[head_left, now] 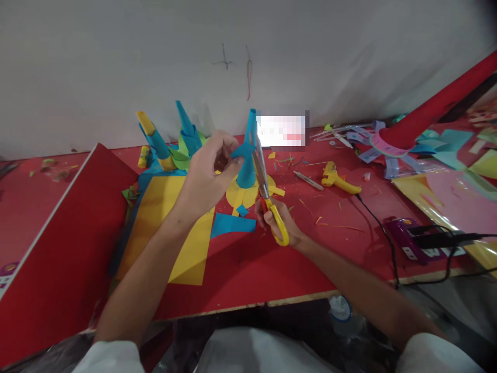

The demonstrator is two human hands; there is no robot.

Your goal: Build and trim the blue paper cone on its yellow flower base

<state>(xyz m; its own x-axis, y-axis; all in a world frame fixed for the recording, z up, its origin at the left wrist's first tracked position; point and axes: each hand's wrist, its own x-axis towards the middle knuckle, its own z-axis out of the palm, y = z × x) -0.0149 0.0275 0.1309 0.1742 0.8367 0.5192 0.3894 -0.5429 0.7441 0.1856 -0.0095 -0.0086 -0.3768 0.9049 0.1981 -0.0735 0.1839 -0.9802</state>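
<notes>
My left hand (pixel 215 173) pinches a small blue paper piece (pixel 244 151) between thumb and fingers. Yellow-handled scissors (pixel 262 178) are gripped in my right hand (pixel 277 223), blades pointing up beside that piece. Whether the blades touch the paper I cannot tell. Behind the piece stands a blue paper cone (pixel 246 177) on a yellow paper disc (pixel 233 196) with strips sticking out. A blue paper offcut (pixel 233 225) and a small blue square (pixel 243 210) lie just below the disc.
Yellow sheets (pixel 190 259) lie left, near rolled paper cones (pixel 157 142) and a glue stick (pixel 143 156). A red board (pixel 66 248) leans at far left. Rightward are a cutter-like tool (pixel 308 181), a yellow glue gun (pixel 339 181), a corded purple box (pixel 406 238) and a red cone (pixel 435 109).
</notes>
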